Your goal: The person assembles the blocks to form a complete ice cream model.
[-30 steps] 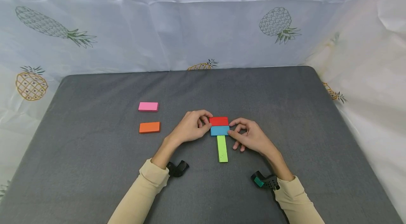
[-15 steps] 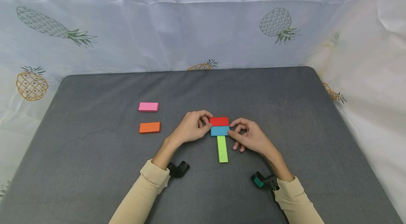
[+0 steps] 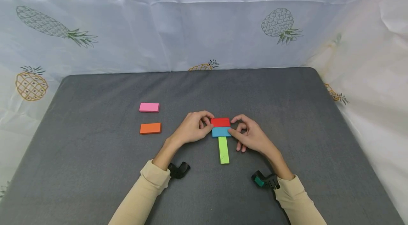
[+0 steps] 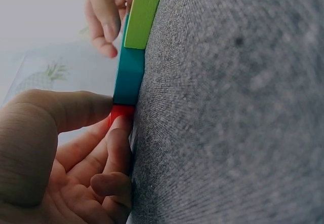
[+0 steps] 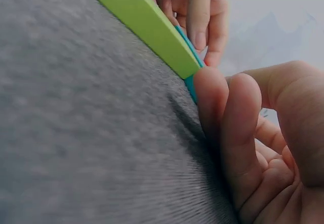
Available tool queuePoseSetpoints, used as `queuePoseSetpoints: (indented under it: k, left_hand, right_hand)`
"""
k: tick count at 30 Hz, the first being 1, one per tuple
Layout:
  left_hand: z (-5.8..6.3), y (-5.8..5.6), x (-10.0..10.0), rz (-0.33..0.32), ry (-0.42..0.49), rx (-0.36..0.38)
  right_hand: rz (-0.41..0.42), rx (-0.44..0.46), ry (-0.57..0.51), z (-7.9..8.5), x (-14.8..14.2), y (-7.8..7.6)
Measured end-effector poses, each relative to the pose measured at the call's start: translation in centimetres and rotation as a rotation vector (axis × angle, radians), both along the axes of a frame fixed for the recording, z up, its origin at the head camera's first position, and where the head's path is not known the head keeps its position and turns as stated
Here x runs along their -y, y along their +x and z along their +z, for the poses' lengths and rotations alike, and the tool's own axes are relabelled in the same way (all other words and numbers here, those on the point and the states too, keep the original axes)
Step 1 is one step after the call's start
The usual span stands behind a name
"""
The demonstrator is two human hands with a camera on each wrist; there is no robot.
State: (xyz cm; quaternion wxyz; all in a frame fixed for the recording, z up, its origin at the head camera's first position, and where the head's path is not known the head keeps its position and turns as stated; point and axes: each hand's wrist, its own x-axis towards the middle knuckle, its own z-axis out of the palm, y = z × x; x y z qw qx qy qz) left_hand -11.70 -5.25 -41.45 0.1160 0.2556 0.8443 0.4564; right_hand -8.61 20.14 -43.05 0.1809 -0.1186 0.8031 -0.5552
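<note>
A red block [image 3: 220,122] lies flat against the far side of a blue block [image 3: 220,132]. A lime green block [image 3: 224,150] runs toward me from the blue one's near edge, forming a T shape. My left hand [image 3: 193,126] pinches the red block's left end between thumb and index finger; its thumb tip is near the seam with the blue block. From the other side, my right hand [image 3: 250,134] touches the blue block's right end with the thumb. The right index finger is just off the red block, the other fingers loosely bent.
On the left of the grey cloth-covered table [image 3: 95,168] lie a pink block [image 3: 149,107] and an orange block [image 3: 151,128], apart from each other. A white pineapple-print curtain [image 3: 178,33] hangs behind the table and along its sides.
The right index finger has shifted slightly up and away from the red block's right end, while the right thumb stays by the blue block. The left hand and blocks look almost still.
</note>
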Motion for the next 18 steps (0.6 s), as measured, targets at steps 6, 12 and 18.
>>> queuePoseSetpoints:
  k: [6, 12, 18]
  left_hand:
    - [-0.2, -0.1, 0.0, -0.003, 0.001, 0.011]
    - [0.0, -0.1, 0.0, 0.001, 0.003, 0.011]
    - [-0.1, -0.2, 0.0, -0.002, 0.007, 0.007]
  right_hand:
    - [0.042, -0.029, 0.01, 0.0, -0.3, -1.1]
    - [0.071, -0.001, -0.009, 0.2, -0.3, -2.0]
    - [0.071, 0.023, 0.011, 0.3, -0.3, -2.1]
